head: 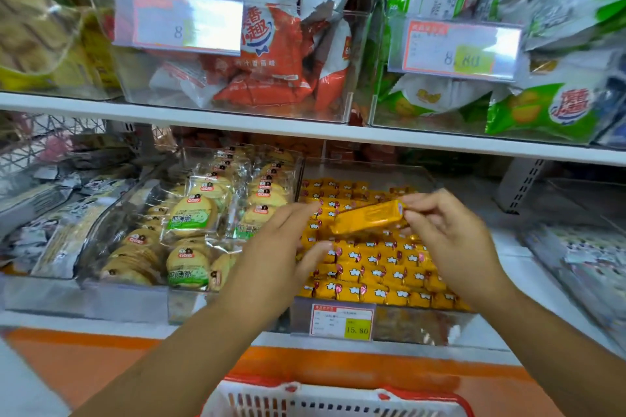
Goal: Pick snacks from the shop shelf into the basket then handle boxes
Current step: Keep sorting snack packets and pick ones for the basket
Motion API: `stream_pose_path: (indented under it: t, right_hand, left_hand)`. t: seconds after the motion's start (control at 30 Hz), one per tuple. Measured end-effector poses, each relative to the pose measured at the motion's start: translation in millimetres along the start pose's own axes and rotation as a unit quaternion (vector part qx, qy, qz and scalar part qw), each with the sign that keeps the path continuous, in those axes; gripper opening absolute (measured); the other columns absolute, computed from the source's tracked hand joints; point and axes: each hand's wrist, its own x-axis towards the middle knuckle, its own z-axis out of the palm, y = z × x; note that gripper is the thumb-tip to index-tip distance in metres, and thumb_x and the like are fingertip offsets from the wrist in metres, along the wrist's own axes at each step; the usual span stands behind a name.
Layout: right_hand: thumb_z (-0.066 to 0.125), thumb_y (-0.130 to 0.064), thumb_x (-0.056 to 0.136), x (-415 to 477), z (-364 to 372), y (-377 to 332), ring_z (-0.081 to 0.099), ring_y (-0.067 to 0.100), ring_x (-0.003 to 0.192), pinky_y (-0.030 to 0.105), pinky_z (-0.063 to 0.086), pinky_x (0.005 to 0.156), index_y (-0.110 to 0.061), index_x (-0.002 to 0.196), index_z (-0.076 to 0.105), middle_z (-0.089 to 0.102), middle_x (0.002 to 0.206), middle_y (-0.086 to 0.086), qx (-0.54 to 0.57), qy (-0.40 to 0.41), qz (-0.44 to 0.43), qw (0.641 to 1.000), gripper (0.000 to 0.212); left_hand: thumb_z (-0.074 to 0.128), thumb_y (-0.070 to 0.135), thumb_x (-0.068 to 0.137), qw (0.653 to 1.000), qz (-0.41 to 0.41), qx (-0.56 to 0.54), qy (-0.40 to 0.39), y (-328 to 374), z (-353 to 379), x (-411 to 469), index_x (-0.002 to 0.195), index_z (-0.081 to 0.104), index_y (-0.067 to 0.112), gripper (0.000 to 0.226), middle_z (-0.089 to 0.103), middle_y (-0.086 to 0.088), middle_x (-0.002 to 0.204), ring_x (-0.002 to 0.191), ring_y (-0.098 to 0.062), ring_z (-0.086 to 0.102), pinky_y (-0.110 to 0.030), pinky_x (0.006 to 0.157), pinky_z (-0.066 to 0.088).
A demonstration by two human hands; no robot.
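Right hand (450,234) pinches the bar (366,218) by one end, just over the bin (423,325). Left hand (284,247) is flat and loose, maybe brushing the other end. I'd steady it, then lower it straight into the basket (338,399).

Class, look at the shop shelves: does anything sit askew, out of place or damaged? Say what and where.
One yellow foil-wrapped snack bar hangs tilted above the neat rows of yellow bars, only because the right hand pinches its end. The red-and-white plastic packets on the shelf above are heaped at all angles.
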Motion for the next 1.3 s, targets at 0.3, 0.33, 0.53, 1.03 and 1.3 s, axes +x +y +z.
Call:
stream_pose_path:
  t: [0.3,0.33,0.53,1.03,1.3]
  right_hand:
    - [0.054,0.000,0.096,-44,-7,-16,0.074,0.021,0.090,0.031,0.060,0.079,-0.008,0.091,0.056,0.071,0.102,0.014,0.214,-0.030,0.129,0.968,0.010]
    - [0.053,0.000,0.096,-45,-9,-16,0.074,0.026,0.091,0.036,0.060,0.082,-0.008,0.094,0.055,0.073,0.102,0.016,0.229,-0.047,0.145,0.961,0.008]
    - [0.064,-0.007,0.088,-49,-13,-20,0.074,0.033,0.090,0.037,0.061,0.083,-0.007,0.101,0.054,0.074,0.105,0.014,0.247,-0.095,0.192,0.945,0.017]
    - [0.071,-0.029,0.070,-41,-13,-9,0.074,0.033,0.093,0.028,0.061,0.074,-0.009,0.109,0.060,0.075,0.103,0.016,0.286,-0.099,0.179,0.936,0.046]
    - [0.064,-0.011,0.076,-42,-15,-7,0.073,0.032,0.095,0.026,0.061,0.074,-0.007,0.116,0.058,0.075,0.102,0.018,0.322,-0.119,0.202,0.917,0.041]
  left_hand:
    - [0.055,0.019,0.099,0.884,-0.186,-0.420,-0.092,28,-12,-19,0.124,0.056,0.023,0.025,0.071,-0.006,0.110,0.087,-0.014,0.074,-0.026,0.067,0.060]
    - [0.056,0.018,0.099,0.869,-0.199,-0.445,-0.087,29,-12,-19,0.124,0.058,0.018,0.025,0.071,-0.008,0.111,0.091,-0.017,0.074,-0.028,0.070,0.061]
    - [0.064,0.006,0.091,0.813,-0.225,-0.533,-0.065,27,-8,-18,0.118,0.061,0.013,0.028,0.074,-0.010,0.100,0.095,-0.025,0.073,-0.029,0.070,0.059]
    - [0.062,0.014,0.089,0.813,-0.194,-0.544,-0.074,18,-8,-14,0.109,0.064,0.008,0.022,0.076,-0.012,0.099,0.093,-0.030,0.074,-0.027,0.072,0.061]
    - [0.067,0.008,0.079,0.789,-0.211,-0.570,-0.087,10,-11,-15,0.107,0.062,0.005,0.029,0.075,-0.016,0.098,0.095,-0.029,0.074,-0.028,0.074,0.061]
